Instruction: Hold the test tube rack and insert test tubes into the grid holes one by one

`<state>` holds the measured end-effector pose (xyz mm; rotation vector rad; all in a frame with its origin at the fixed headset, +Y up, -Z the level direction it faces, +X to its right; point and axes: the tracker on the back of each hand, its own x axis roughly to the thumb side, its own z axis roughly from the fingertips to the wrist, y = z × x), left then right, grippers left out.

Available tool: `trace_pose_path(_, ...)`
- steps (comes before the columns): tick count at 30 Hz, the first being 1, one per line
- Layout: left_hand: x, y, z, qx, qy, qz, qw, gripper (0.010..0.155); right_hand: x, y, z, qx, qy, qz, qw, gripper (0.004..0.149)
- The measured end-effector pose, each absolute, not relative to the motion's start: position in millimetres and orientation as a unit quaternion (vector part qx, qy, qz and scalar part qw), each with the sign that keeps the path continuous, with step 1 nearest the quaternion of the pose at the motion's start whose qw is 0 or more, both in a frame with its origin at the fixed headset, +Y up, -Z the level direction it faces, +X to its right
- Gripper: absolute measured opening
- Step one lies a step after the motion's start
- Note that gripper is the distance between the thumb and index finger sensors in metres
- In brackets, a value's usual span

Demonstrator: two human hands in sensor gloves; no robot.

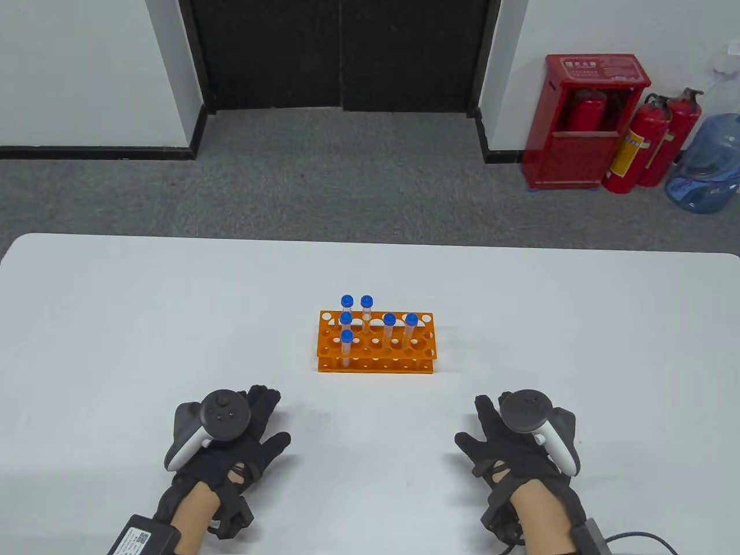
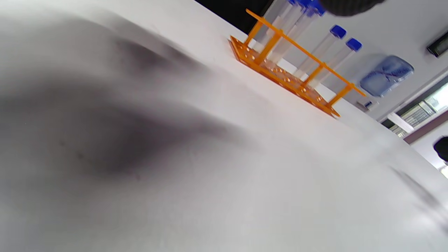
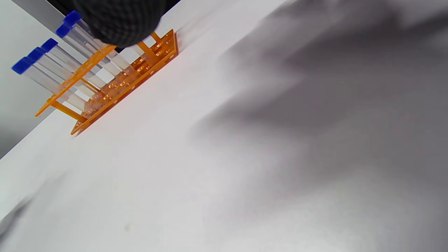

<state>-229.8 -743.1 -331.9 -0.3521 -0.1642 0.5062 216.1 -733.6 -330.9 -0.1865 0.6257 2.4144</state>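
An orange test tube rack [image 1: 376,344] stands at the middle of the white table [image 1: 115,324]. Several clear test tubes with blue caps [image 1: 347,337] stand upright in its holes. My left hand [image 1: 254,428] rests flat on the table near the front, left of the rack, fingers spread and holding nothing. My right hand [image 1: 483,430] rests flat on the table to the right, also holding nothing. Both hands are apart from the rack. The rack also shows in the left wrist view [image 2: 287,75] and in the right wrist view [image 3: 115,87], with a gloved fingertip [image 3: 122,21] at the top.
Beyond the table's far edge is grey carpet. A red fire extinguisher cabinet [image 1: 584,121], two extinguishers [image 1: 647,144] and a blue water jug [image 1: 708,165] stand at the back right by the wall.
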Motion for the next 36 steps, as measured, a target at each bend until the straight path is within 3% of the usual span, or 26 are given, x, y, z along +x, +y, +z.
trace_pose_path(10, -225.5, -747.1, -332.2, -0.192, -0.137, 0.205, 0.950, 0.080, 219.1, -734.7, -331.5, -0.080, 0.243, 0.911, 0.324, 0.086)
trace_pose_path(36, -225.6, -753.9, -337.3, -0.223, -0.142, 0.183, 0.947, 0.080, 209.4, -733.8, -330.7, -0.054, 0.266, 0.906, 0.325, 0.085)
